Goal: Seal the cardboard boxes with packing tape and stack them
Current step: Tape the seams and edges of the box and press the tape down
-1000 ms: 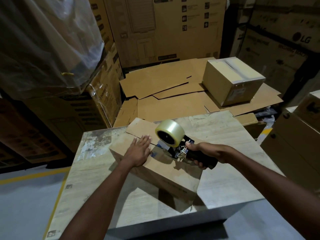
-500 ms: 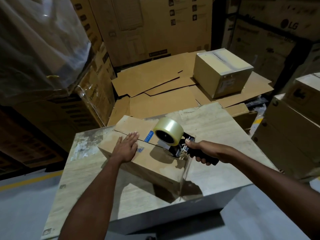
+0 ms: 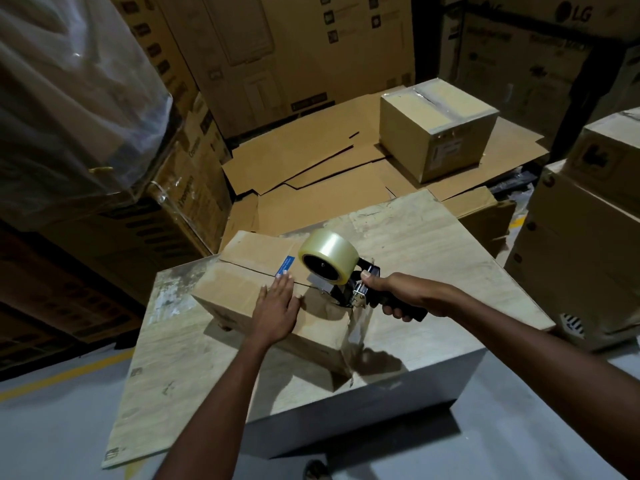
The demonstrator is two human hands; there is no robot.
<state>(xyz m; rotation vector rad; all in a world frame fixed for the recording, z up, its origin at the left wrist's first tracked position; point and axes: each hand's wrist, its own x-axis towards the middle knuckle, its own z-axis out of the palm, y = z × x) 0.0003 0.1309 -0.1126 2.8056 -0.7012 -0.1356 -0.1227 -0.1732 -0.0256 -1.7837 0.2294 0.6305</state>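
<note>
Taping step: likely the start of a run along the top seam [image 3: 249, 268] of the box [image 3: 225, 292], judging by where the tape gun [image 3: 349, 292] sits.
Box: on the desk [image 3: 433, 244], near its middle, with the seam running from 9 o'clock to 3 o'clock and not yet covered along most of its length.
Tape gun: at the 3 o'clock end of the seam, with the clear roll [image 3: 329, 256] on top. A clear strip seems to hang down the end face below it.
Left hand [image 3: 277, 308]: spread flat, fingers straight, pressing the near flap at the 6 o'clock side of the seam. Its fingertips reach a blue label [image 3: 285, 265].
Right hand [image 3: 398, 296]: wrapped round the black handle of the tape gun.
Risk, fingers: they lie right on the line to be taped, so the tape gun could run into them or tape could stick to them.
Risk, flaps: the far flap has no hand on it and could lift, leaving a gap or wrinkle.
Risk, sliding: a hard pull toward 9 o'clock could push the light box across the desk.
Risk, drift: a tilted tape gun would lay the strip off the seam.
Finished box [image 3: 433, 133]: at 1 o'clock beyond the desk, taped, resting on flat cardboard [image 3: 311, 174].
</note>
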